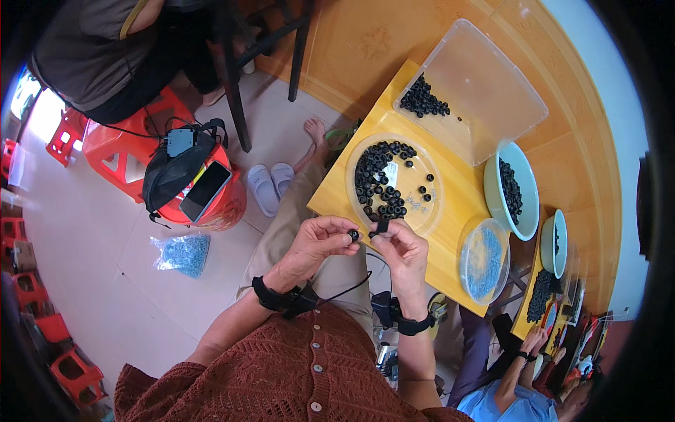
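The left hand pinches a small black ring at its rim; the right hand grips a black piece beside it, at six o'clock of the round tray on the bench. The ring looks light, stiff and easily dropped.

Yellow table: round clear dish near-left, clear tub far, blue-filled dish near-right, pale bowl right.

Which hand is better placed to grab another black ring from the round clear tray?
Probably the right hand: it sits at the round clear tray's near rim, beside the black rings. The left hand pinches a ring.
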A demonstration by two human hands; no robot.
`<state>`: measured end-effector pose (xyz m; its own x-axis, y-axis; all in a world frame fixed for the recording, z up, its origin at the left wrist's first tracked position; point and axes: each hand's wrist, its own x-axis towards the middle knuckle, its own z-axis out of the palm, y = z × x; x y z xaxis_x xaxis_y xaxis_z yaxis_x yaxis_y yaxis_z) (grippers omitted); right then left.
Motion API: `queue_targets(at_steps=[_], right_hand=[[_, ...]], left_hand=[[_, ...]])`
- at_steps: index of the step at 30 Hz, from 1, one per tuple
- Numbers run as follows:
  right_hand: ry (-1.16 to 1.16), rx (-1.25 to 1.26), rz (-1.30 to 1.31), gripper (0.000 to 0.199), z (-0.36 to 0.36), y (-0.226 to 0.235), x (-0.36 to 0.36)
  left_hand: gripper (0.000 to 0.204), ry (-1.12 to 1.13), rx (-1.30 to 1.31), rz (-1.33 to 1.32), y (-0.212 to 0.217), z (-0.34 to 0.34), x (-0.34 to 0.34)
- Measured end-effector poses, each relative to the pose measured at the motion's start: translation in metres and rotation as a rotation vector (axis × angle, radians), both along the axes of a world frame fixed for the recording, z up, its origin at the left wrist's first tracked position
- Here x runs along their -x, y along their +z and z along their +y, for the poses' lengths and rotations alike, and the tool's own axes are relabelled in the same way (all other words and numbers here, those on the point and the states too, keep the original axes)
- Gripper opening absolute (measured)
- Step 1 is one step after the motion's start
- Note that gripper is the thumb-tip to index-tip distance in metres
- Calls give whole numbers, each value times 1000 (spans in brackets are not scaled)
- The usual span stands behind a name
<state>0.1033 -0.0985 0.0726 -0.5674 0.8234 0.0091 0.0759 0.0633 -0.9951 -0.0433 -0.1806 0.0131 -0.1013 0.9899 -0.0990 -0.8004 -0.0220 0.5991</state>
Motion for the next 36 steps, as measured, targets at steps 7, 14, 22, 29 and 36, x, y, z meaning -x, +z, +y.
queue_targets(at_steps=[7,14,22,29,36], right_hand=[[-17,-415,-212,16,-11,16,12],[-26,-491,-239,14,-16,25,17],[-24,-626,-295,14,-21,28,22],[-8,-660,-332,14,-23,28,24],[33,-700,-425,12,-26,23,23]], left_hand=[[22,3,5,28,1,2,-1],[22,9,-28,51,1,-1,3],[21,23,-69,55,-2,-1,4],[21,27,-45,75,0,-2,4],[21,54,-30,204,-1,-3,2]])
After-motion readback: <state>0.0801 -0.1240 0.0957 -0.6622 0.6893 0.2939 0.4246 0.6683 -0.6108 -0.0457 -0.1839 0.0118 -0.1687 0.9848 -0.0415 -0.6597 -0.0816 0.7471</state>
